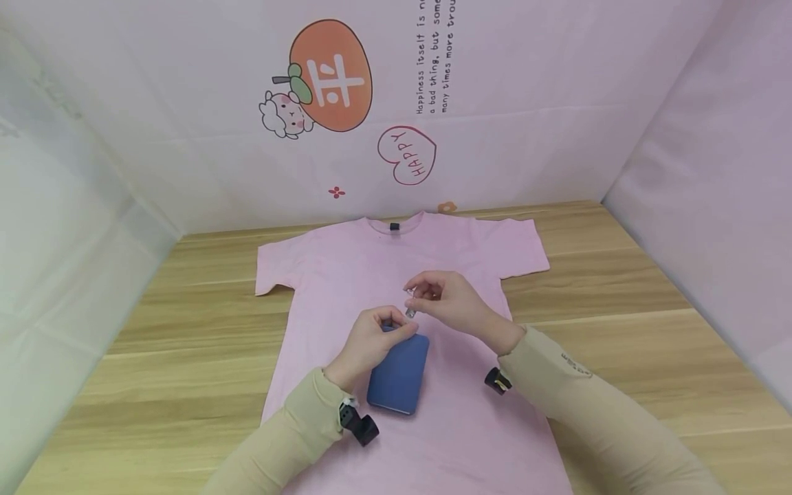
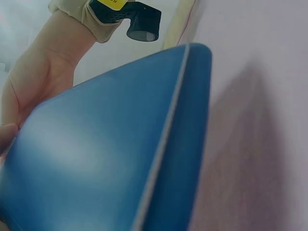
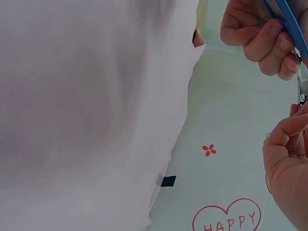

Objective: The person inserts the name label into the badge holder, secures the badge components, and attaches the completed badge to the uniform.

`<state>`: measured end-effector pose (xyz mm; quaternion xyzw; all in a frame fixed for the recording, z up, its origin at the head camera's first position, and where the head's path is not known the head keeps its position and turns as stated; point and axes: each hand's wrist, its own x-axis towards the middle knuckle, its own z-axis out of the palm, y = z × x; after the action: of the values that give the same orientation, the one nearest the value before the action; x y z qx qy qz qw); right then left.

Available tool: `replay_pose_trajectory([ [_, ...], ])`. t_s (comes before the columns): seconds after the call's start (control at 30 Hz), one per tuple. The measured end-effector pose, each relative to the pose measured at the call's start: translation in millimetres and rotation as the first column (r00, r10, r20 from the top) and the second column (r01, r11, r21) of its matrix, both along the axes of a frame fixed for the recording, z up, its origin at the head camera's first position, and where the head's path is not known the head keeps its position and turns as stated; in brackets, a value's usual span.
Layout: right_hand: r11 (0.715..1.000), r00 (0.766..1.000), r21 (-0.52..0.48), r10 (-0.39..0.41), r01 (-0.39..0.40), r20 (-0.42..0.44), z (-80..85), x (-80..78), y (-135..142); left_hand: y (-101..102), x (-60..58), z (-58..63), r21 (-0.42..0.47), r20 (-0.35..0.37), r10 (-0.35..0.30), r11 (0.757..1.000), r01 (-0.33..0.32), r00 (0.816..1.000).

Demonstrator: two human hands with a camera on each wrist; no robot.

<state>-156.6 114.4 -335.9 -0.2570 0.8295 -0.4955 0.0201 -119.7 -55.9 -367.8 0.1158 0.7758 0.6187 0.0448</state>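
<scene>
My left hand (image 1: 375, 340) grips the top edge of a flat blue case (image 1: 399, 375) with rounded corners, held tilted over a pink T-shirt (image 1: 346, 275). A thin pale line runs along the case's edge in the left wrist view, where its blue face (image 2: 96, 144) fills much of the picture. Just above it, my right hand (image 1: 452, 302) pinches a small clear and metallic clip-like piece (image 1: 410, 313) between thumb and fingers. In the right wrist view that piece (image 3: 303, 86) sits between both hands, partly cut off, so its exact kind and joint are hidden.
The T-shirt lies spread on a wooden table (image 1: 619, 302), its collar toward the back. White printed cloth (image 1: 526, 82) stands behind the table, with pale cloth walls on both sides. Black cameras (image 1: 365, 430) are worn on both wrists.
</scene>
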Motion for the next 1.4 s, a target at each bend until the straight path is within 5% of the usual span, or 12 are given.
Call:
replay_pose_trajectory([
  [0.63, 1.0, 1.0, 0.011, 0.016, -0.016, -0.004, -1.6, 0.0, 2.7, -2.3, -2.5, 0.2, 0.01, 0.022, -0.059, 0.998, 0.059, 0.998],
  [0.97, 1.0, 1.0, 0.01, 0.016, -0.016, 0.009, 0.0, 1.5, 1.7, -2.2, -2.1, 1.5, 0.048, 0.121, -0.046, 0.998, 0.04, 0.992],
  [1.4, 1.0, 1.0, 0.0, 0.02, -0.02, 0.0, -2.9, -2.3, 0.6, -0.9, -5.3, -1.5, -0.021, 0.052, -0.028, 0.999, 0.029, 0.998],
])
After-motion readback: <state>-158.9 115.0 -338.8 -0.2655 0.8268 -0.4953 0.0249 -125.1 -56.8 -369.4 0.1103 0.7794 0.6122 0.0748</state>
